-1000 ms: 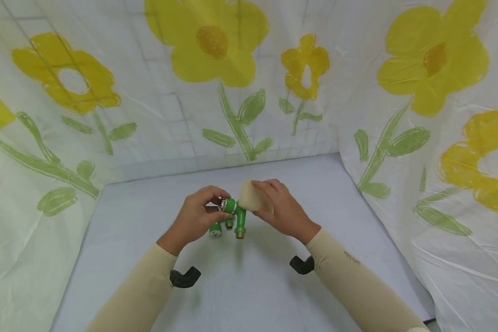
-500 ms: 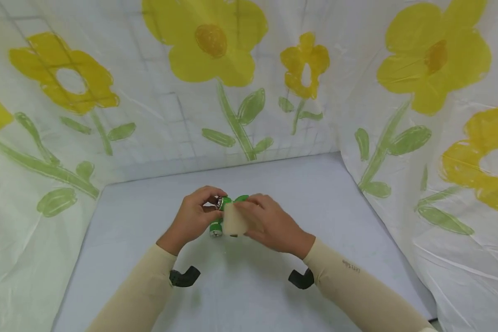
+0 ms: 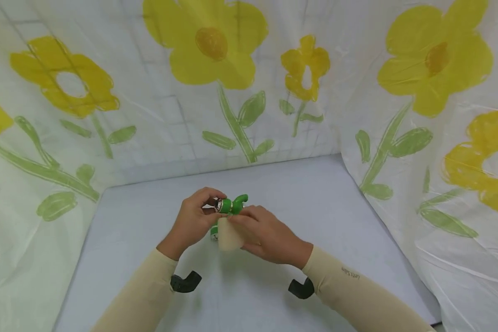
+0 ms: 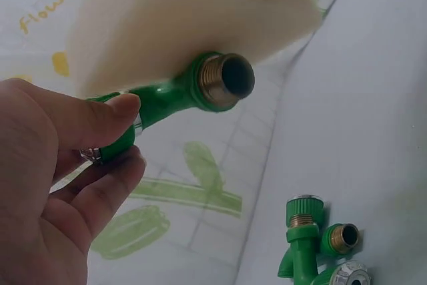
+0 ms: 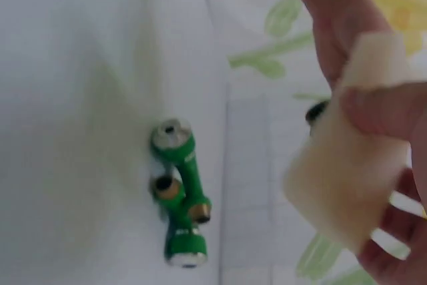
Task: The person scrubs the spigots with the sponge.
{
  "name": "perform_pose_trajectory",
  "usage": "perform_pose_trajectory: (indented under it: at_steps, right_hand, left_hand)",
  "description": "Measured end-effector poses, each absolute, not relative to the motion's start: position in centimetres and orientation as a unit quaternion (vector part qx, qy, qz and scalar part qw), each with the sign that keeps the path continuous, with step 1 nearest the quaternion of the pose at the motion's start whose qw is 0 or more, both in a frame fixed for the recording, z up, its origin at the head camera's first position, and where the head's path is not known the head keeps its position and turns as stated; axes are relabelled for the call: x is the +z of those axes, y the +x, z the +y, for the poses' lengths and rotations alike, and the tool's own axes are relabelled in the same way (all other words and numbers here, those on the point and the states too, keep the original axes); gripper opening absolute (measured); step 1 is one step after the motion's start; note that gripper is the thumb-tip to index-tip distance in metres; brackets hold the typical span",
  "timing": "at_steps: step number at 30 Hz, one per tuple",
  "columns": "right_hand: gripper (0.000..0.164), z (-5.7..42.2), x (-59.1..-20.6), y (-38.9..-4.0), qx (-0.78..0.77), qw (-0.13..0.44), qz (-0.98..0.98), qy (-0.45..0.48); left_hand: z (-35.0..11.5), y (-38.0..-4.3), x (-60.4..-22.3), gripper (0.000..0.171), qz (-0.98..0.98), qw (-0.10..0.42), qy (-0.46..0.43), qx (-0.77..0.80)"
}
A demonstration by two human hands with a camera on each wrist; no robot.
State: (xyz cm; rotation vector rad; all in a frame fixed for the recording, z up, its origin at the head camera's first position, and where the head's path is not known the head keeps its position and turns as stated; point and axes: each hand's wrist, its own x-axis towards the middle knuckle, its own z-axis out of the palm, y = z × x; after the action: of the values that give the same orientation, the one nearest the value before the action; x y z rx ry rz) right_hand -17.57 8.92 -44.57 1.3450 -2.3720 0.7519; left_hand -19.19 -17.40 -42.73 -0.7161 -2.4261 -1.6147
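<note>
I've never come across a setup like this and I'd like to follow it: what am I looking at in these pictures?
There is no robot here, just a person working bare-handed. The widest picture comes from a camera worn on the head, looking forward and down. The other two come from cameras worn on the wrists, which see the work close up.

The left hand holds a green fitting with a threaded, brass-coloured end. The right hand holds a cream pad close to it; whether the two touch is hard to tell. More green fittings lie on the pale table. Around it hangs a white sheet with yellow flowers.
</note>
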Motion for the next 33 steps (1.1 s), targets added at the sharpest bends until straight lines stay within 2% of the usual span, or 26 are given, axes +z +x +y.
perform_pose_trajectory:
  at_steps: [4, 7, 9, 13, 17, 19, 22, 25, 30, 33]
  right_hand:
    - [0.077, 9.6, -44.5, -19.0, 0.293, 0.206, -0.859, 0.365]
    - [0.075, 10.1, -44.5, -19.7, 0.318, 0.197, -0.87, 0.32]
    - [0.073, 10.1, -44.5, -19.5, 0.321, 0.169, -0.87, 0.334]
    - [0.074, 9.2, -44.2, -17.9, 0.296, 0.118, -0.85, 0.42]
    - [0.075, 8.6, -44.1, -17.8, 0.28, 0.142, -0.844, 0.434]
    - [0.075, 8.9, -44.3, -18.6, 0.295, 0.173, -0.853, 0.393]
    - [0.074, 9.2, -44.6, -19.8, 0.336, 0.19, -0.864, 0.325]
    - [0.073, 9.1, -44.8, -19.7, 0.353, 0.165, -0.867, 0.309]
    - [0.074, 8.6, -44.6, -18.0, 0.323, 0.092, -0.85, 0.406]
    - [0.075, 8.8, -44.4, -18.0, 0.311, 0.093, -0.843, 0.43]
  left_hand:
    - [-17.2, -18.9, -42.8, 0.041, -0.794, 0.046, -0.24, -0.557]
    - [-17.2, -18.8, -42.9, 0.041, -0.791, 0.042, -0.237, -0.562]
    - [-17.4, -18.8, -42.9, 0.042, -0.793, 0.051, -0.235, -0.561]
    - [-17.9, -19.0, -43.1, 0.044, -0.792, 0.069, -0.23, -0.562]
    - [-18.1, -19.2, -43.2, 0.045, -0.783, 0.071, -0.226, -0.574]
    - [-17.9, -19.2, -43.1, 0.043, -0.779, 0.064, -0.225, -0.582]
    - [-17.7, -19.2, -43.1, 0.042, -0.778, 0.054, -0.221, -0.586]
    - [-17.7, -19.2, -43.3, 0.042, -0.78, 0.057, -0.215, -0.585]
    - [-18.2, -19.6, -43.8, 0.044, -0.779, 0.076, -0.196, -0.59]
    - [-18.1, -19.8, -43.8, 0.044, -0.772, 0.078, -0.194, -0.6]
